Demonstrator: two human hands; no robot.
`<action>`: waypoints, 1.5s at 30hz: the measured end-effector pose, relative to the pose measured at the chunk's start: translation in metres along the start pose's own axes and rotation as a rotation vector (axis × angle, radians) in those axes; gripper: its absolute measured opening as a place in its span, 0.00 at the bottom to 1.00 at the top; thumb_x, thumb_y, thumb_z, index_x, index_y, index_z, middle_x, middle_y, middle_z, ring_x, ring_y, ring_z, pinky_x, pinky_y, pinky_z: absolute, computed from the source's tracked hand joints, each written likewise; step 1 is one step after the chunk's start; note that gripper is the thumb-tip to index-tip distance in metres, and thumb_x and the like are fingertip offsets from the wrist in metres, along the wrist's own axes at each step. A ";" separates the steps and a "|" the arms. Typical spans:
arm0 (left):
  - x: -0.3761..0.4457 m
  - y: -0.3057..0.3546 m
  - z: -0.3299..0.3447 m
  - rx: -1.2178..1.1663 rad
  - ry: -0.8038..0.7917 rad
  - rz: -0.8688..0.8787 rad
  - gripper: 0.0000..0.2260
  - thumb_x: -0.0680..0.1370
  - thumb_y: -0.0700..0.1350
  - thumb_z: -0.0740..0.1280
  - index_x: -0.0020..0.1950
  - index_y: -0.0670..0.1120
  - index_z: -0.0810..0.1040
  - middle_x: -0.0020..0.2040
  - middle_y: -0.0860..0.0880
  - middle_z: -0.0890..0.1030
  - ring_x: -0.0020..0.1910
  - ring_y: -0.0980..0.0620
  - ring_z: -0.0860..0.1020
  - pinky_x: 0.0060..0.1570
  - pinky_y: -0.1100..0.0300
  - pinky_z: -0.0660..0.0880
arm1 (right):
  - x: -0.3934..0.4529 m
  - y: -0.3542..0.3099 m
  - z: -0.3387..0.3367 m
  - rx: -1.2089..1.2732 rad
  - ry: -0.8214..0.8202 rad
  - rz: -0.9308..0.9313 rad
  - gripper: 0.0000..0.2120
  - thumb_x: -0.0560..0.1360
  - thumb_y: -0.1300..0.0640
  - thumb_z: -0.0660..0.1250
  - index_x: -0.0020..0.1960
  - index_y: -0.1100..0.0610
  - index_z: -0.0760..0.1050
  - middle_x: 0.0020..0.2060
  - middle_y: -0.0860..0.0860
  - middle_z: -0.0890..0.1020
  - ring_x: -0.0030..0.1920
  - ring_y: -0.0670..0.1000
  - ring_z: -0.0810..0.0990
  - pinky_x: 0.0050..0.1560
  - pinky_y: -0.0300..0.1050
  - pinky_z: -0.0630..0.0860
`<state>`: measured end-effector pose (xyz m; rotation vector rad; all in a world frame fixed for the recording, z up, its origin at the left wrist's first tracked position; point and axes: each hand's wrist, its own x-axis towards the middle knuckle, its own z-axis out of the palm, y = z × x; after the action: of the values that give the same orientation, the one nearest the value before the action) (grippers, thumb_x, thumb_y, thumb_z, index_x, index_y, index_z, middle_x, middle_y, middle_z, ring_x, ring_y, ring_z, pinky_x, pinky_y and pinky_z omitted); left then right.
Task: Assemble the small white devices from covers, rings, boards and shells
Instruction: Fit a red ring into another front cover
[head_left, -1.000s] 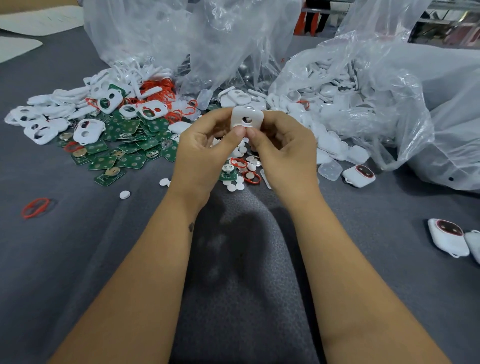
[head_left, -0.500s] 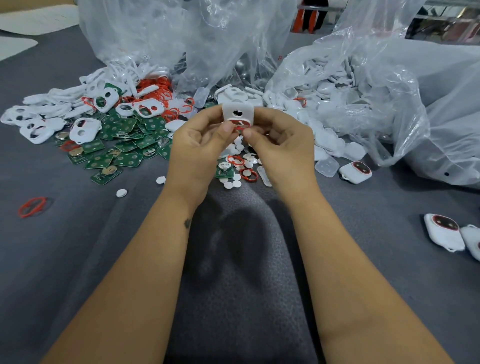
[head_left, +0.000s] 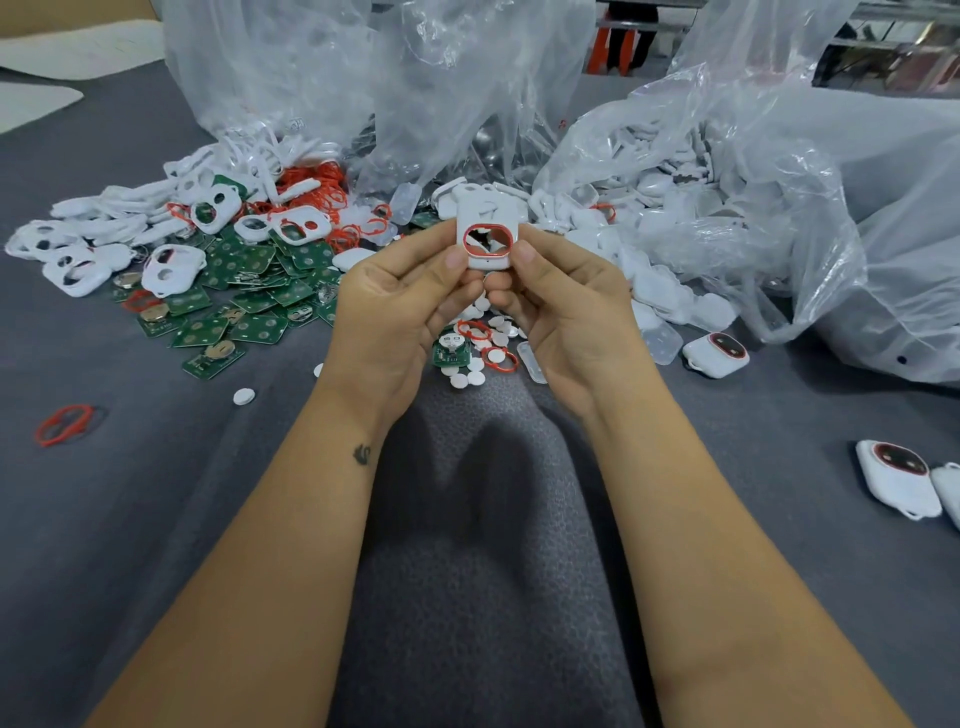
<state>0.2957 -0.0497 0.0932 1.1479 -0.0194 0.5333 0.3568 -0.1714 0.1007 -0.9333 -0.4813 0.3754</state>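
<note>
Both hands hold one white cover upright above the table's middle. A red ring sits around its large opening. My left hand pinches the cover's left edge with thumb and fingertips, and my right hand pinches its right edge. Green boards lie in a heap to the left, with white covers and loose red rings behind them. Below my hands lie small white discs, two red rings and one board.
Clear plastic bags with white shells fill the back and right. Finished devices lie at the right and far right. A lone red ring and a white disc lie on the grey cloth at left.
The cover has been turned in my hands: earlier its small hole faced me, now the large opening with the red ring faces me. Both hands stay in nearly the same place.
</note>
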 end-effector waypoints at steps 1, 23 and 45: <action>0.000 0.000 0.000 -0.012 -0.002 -0.001 0.11 0.78 0.34 0.63 0.60 0.39 0.77 0.45 0.49 0.86 0.43 0.56 0.83 0.43 0.69 0.78 | 0.000 0.000 0.000 0.015 -0.011 0.006 0.09 0.79 0.70 0.60 0.51 0.64 0.78 0.36 0.52 0.85 0.34 0.45 0.82 0.38 0.35 0.78; 0.010 -0.006 -0.003 0.071 0.370 -0.082 0.11 0.83 0.41 0.58 0.45 0.44 0.78 0.41 0.47 0.81 0.41 0.51 0.81 0.43 0.60 0.79 | -0.010 0.034 0.020 -1.121 -0.039 -0.427 0.15 0.72 0.68 0.64 0.55 0.56 0.80 0.50 0.48 0.77 0.50 0.42 0.74 0.50 0.28 0.69; 0.017 0.010 -0.036 0.003 0.716 0.100 0.04 0.79 0.34 0.63 0.48 0.40 0.77 0.43 0.44 0.80 0.33 0.55 0.82 0.37 0.64 0.78 | 0.035 0.015 0.016 -1.264 0.091 -0.106 0.08 0.77 0.59 0.64 0.51 0.53 0.82 0.47 0.45 0.81 0.43 0.38 0.77 0.44 0.29 0.72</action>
<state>0.2976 -0.0084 0.0917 0.9090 0.5424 1.0084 0.3757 -0.1353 0.1042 -2.1198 -0.6827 -0.1301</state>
